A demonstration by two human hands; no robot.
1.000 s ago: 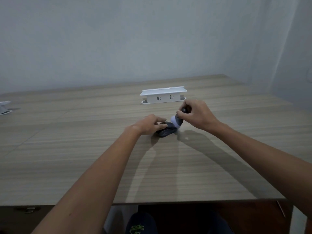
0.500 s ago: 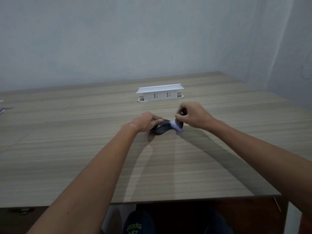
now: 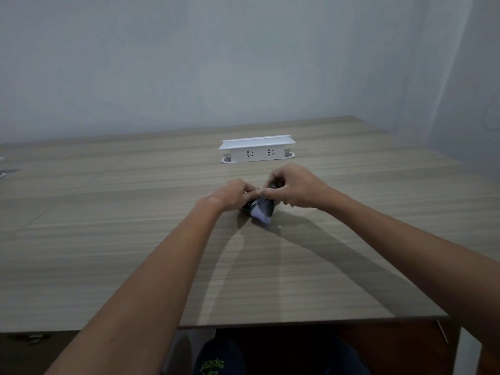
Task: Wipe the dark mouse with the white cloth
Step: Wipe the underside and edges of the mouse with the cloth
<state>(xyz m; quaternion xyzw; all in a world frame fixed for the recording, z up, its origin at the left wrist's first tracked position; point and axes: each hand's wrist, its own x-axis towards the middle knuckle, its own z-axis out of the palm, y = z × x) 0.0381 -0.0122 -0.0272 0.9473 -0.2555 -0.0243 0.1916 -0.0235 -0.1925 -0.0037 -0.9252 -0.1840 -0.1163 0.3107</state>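
The dark mouse (image 3: 266, 204) lies on the wooden table (image 3: 135, 253) between my two hands, mostly hidden by them. My left hand (image 3: 234, 194) grips its left side and holds it down. My right hand (image 3: 295, 188) is closed on the white cloth (image 3: 260, 216), whose pale end drapes over the mouse's near side and touches the table. A small dark thing (image 3: 274, 184) shows inside my right fist; I cannot tell what it is. The fingertips of both hands meet above the mouse.
A white socket box (image 3: 257, 151) stands on the table just beyond my hands. A small white object (image 3: 1, 167) sits at the far left edge. The table's near edge (image 3: 297, 322) runs below my forearms, and a wall stands close on the right.
My right hand has moved left and down, bringing the cloth from beside the mouse onto it. My left hand has kept its hold on the mouse.
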